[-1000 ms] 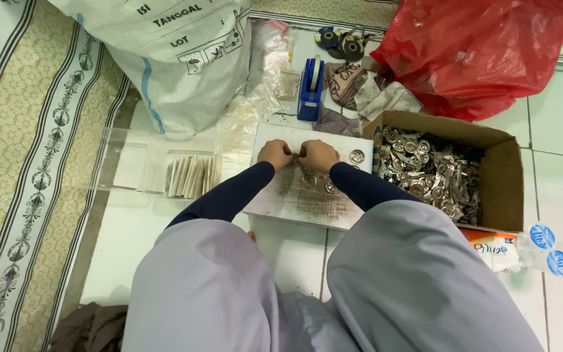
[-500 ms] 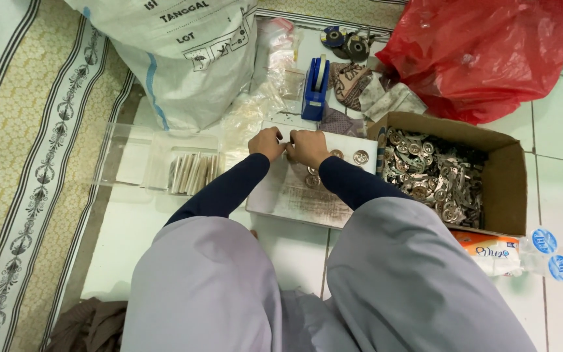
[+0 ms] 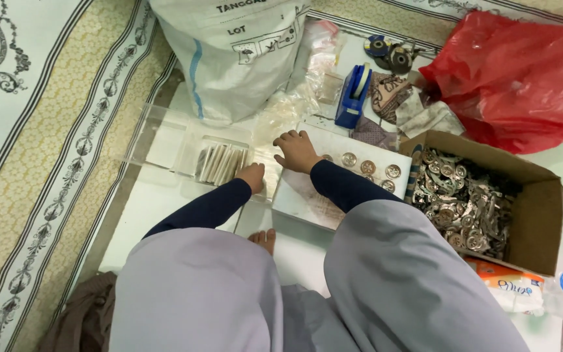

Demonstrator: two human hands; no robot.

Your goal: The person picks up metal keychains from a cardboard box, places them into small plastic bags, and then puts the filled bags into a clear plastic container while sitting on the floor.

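My left hand (image 3: pixel 253 176) is curled, knuckles up, at the near edge of a clear plastic tray (image 3: pixel 164 140) that holds a row of small flat packets (image 3: pixel 221 163). Whatever is under its fingers is hidden. My right hand (image 3: pixel 296 150) lies palm down, fingers spread, on the far left corner of a white board (image 3: pixel 307 199) on the tiled floor. Three round metal pieces (image 3: pixel 367 167) lie in a row on the board, just right of that hand.
An open cardboard box (image 3: pixel 542 215) full of metal pieces stands at the right. Behind it lies a red plastic bag (image 3: pixel 516 78); a blue tape dispenser (image 3: pixel 353 98) and a big white sack (image 3: pixel 242 58) are at the back. A patterned rug (image 3: pixel 47 143) runs along the left.
Both hands were together over the board. My left hand has moved left to the clear tray, and my right hand has shifted to the board's far left corner.
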